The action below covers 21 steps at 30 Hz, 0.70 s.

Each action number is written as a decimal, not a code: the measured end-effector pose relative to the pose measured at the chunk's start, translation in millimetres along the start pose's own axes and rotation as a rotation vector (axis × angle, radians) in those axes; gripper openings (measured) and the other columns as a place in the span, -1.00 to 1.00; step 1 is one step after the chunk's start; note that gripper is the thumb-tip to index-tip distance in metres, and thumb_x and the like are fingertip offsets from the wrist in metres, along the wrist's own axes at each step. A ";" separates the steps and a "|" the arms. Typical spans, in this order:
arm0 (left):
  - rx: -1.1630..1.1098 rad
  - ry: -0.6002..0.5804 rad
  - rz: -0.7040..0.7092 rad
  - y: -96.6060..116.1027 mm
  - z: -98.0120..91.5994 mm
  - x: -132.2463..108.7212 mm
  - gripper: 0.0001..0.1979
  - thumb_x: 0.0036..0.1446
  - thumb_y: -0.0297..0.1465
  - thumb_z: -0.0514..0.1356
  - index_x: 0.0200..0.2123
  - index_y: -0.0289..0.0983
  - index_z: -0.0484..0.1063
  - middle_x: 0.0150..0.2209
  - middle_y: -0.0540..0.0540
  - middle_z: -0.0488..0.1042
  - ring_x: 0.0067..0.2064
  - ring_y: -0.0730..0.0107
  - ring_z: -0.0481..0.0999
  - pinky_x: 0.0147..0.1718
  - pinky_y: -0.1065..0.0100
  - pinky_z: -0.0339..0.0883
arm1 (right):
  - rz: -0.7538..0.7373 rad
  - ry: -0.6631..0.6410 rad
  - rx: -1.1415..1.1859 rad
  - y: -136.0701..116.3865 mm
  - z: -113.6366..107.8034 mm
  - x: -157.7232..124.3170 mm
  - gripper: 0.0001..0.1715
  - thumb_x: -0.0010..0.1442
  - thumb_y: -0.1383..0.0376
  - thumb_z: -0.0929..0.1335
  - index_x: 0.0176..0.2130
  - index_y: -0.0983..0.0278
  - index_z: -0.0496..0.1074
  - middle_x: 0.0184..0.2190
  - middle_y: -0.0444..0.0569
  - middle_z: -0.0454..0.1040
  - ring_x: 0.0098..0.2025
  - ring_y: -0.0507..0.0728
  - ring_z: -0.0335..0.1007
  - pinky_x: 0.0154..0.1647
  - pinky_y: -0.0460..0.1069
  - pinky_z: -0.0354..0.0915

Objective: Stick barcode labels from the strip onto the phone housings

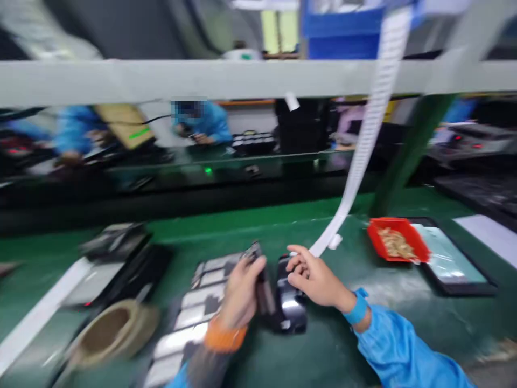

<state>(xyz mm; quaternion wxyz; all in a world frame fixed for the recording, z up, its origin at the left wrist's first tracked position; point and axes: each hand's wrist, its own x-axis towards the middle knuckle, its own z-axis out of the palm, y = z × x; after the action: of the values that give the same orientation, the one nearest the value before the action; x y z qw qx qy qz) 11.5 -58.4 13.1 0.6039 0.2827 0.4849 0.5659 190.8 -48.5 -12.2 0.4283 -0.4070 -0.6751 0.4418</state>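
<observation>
My left hand, with an orange band at the wrist, is closed around a dark, thin phone-like device tilted up on edge. Beside it a glossy black curved panel lies at the device's right; whether the two are joined I cannot tell. My right hand, in a blue sleeve and wristband, hovers over the panel's upper end. Its fingers are half curled, with thumb and index apart, and nothing clear shows between them. A long white label strip hangs down to just behind this hand.
Rows of pale-faced devices lie left of my left hand. Farther left are a tape roll and a black machine. At right, a red tray of small tan pieces touches a tablet-like panel. Co-workers sit beyond the shelf beam.
</observation>
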 end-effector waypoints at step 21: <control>0.050 -0.455 -0.013 -30.2 -21.0 -14.0 -0.25 -0.17 -0.58 0.17 0.20 -0.27 0.26 -0.09 -0.11 0.57 -0.18 0.27 0.56 -0.25 0.33 0.40 | 0.324 0.091 0.038 8.4 19.9 -6.4 -0.63 0.17 0.00 0.45 -0.27 0.25 0.43 -0.43 -0.10 0.53 -0.41 0.08 0.43 -0.41 -0.04 0.35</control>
<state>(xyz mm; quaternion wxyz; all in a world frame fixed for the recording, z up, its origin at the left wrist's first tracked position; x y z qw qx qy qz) 6.4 -82.2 -17.8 0.6941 0.4148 0.3521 0.4713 175.5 -57.0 -26.4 0.3891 -0.5220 -0.5721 0.4989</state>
